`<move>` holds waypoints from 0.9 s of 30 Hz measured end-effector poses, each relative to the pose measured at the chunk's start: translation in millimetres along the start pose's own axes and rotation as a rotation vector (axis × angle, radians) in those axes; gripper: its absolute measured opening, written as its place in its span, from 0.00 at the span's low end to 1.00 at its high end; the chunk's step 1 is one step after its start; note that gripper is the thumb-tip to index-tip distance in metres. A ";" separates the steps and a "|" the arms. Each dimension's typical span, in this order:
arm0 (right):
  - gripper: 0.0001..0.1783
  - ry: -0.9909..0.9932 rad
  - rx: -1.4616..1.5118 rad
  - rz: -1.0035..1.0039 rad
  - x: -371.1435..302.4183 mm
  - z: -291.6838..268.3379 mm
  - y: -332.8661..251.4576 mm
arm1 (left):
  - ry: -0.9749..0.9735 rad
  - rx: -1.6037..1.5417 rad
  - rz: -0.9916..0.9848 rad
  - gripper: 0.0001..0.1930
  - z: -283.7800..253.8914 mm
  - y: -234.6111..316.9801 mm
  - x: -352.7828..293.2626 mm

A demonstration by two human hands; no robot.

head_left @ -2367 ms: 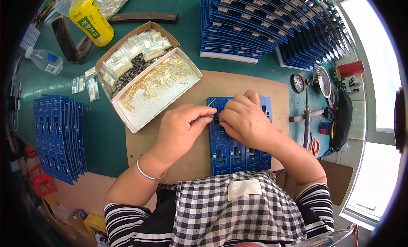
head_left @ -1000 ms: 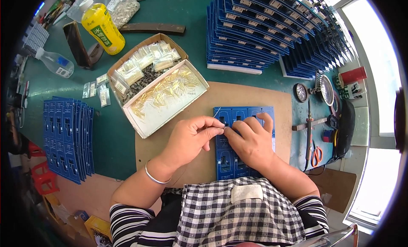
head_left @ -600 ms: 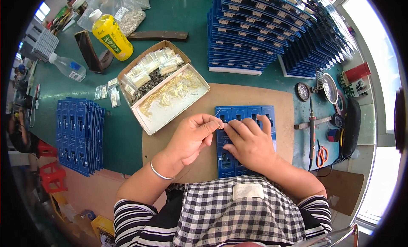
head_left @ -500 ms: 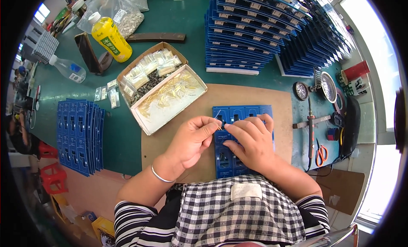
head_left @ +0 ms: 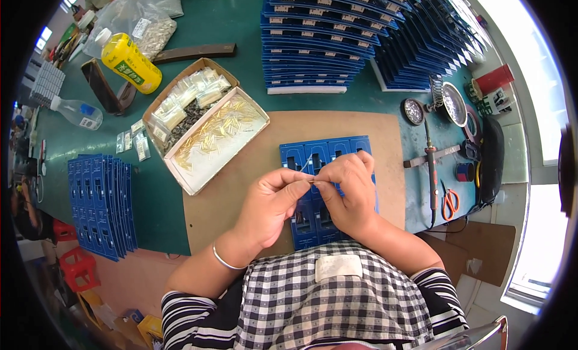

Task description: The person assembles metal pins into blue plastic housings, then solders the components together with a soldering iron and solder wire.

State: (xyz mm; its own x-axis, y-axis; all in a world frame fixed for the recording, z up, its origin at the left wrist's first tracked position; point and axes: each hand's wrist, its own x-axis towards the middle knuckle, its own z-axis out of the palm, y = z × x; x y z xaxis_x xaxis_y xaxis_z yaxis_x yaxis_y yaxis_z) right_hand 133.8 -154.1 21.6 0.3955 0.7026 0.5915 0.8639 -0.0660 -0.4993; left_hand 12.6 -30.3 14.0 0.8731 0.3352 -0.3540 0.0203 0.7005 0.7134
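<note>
My left hand (head_left: 270, 204) is closed in a pinch on a thin pin (head_left: 312, 181), its thumb and forefinger tips together. My right hand (head_left: 350, 190) also pinches, its fingertips meeting those of the left at the pin; most of the pin is hidden by the fingers. Beneath both hands lies a blue circuit board panel (head_left: 305, 232) with cut-out openings, partly covered by them. To the left, an open cardboard box (head_left: 194, 182) holds loose gold-coloured pins (head_left: 212, 130), small dark parts and little clear packets (head_left: 201, 88). A brown board (head_left: 223, 220) lies under the panel.
Stacked blue panels (head_left: 319, 55) stand at the back, with more (head_left: 96, 208) at the left. On the right are a soldering iron (head_left: 431, 169), orange-handled scissors (head_left: 450, 204), a solder reel (head_left: 464, 172) and a metal dish (head_left: 454, 104). A yellow bottle (head_left: 132, 62) lies back left.
My right fingertips have moved in to meet the left at the pin, and the right thumb has come up into a pinch. The whole view has shifted slightly.
</note>
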 end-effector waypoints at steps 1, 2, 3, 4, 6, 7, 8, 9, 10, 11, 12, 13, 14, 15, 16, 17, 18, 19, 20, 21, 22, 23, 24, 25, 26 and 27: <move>0.09 -0.048 0.100 0.091 -0.6 -2.9 2.1 | 0.016 0.115 0.063 0.04 -0.4 3.4 -0.5; 0.08 -0.096 0.201 0.182 -0.9 -6.2 4.5 | 0.011 0.112 0.057 0.04 -3.8 9.7 -0.7; 0.08 -0.096 0.197 0.189 0.4 -10.5 9.7 | 0.074 0.343 0.246 0.04 -10.8 19.4 0.7; 0.07 -0.180 0.187 0.229 3.7 -16.7 16.2 | 0.137 0.573 0.436 0.05 -18.4 30.6 1.3; 0.05 -0.289 0.102 0.279 4.6 -24.2 26.1 | 0.273 0.915 0.699 0.05 -35.3 57.5 4.3; 0.05 -0.289 0.092 0.289 3.3 -25.3 29.3 | 0.345 1.133 0.780 0.07 -45.5 69.9 7.9; 0.04 -0.339 0.061 0.269 2.4 -26.2 31.0 | 0.426 1.255 0.694 0.09 -55.6 81.1 6.4; 0.04 -0.391 0.030 0.247 1.7 -25.9 31.8 | 0.427 1.250 0.690 0.09 -68.0 84.7 5.5; 0.04 -0.395 0.029 0.249 1.2 -23.9 32.6 | 0.459 1.404 0.644 0.10 -79.6 86.8 6.2; 0.04 -0.415 0.017 0.227 0.8 -21.0 32.9 | 0.489 1.558 0.594 0.11 -88.9 88.5 7.0; 0.04 -0.435 0.003 0.209 0.0 -18.7 33.1 | 0.466 1.675 0.597 0.13 -95.8 87.9 4.3; 0.04 -0.438 0.000 0.216 -0.3 -17.3 33.6 | 0.459 1.673 0.593 0.13 -97.4 87.7 3.1; 0.04 -0.431 -0.015 0.204 -0.3 -16.2 34.4 | 0.496 1.705 0.501 0.13 -97.0 89.4 1.8; 0.05 -0.426 -0.028 0.188 -0.2 -15.4 34.9 | 0.537 1.736 0.407 0.13 -97.2 90.8 0.0; 0.05 -0.429 -0.029 0.190 -0.3 -15.2 35.3 | 0.536 1.734 0.405 0.13 -98.9 92.2 -1.2; 0.05 -0.432 -0.048 0.181 -0.2 -15.2 35.4 | 0.533 1.722 0.382 0.13 -101.1 94.1 -2.2; 0.05 -0.435 -0.068 0.171 -0.1 -15.1 35.5 | 0.531 1.711 0.360 0.14 -103.6 95.0 -3.1; 0.05 -0.436 -0.069 0.171 0.1 -15.6 35.2 | 0.532 1.709 0.360 0.14 -106.5 94.9 -4.1; 0.05 -0.446 -0.068 0.168 0.3 -16.4 34.4 | 0.525 1.728 0.400 0.12 -109.4 94.4 -5.3; 0.05 -0.455 -0.067 0.165 0.5 -16.7 34.2 | 0.518 1.746 0.441 0.11 -111.1 93.6 -5.6; 0.05 -0.454 -0.069 0.162 0.7 -16.6 33.3 | 0.519 1.745 0.444 0.11 -111.4 93.3 -6.4; 0.05 -0.452 -0.084 0.145 0.9 -16.2 32.1 | 0.522 1.725 0.410 0.09 -111.4 93.3 -7.6; 0.05 -0.450 -0.099 0.129 1.0 -16.4 31.4 | 0.523 1.705 0.376 0.07 -111.2 93.2 -8.3; 0.05 -0.449 -0.101 0.127 0.9 -16.4 31.9 | 0.523 1.704 0.379 0.07 -110.6 92.6 -8.3; 0.05 -0.445 -0.109 0.118 0.5 -16.1 32.7 | 0.527 1.712 0.395 0.05 -109.7 91.8 -8.0; 0.06 -0.442 -0.114 0.110 -0.3 -15.9 33.1 | 0.532 1.721 0.409 0.04 -109.2 91.3 -8.3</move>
State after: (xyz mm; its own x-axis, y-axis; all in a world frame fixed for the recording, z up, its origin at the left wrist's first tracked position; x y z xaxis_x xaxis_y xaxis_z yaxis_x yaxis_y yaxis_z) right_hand 167.2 -167.7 14.9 0.3372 0.9199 0.2002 0.8629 -0.2169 -0.4565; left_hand -46.0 99.7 16.1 0.7310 0.6762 0.0920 0.5848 -0.6902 0.4262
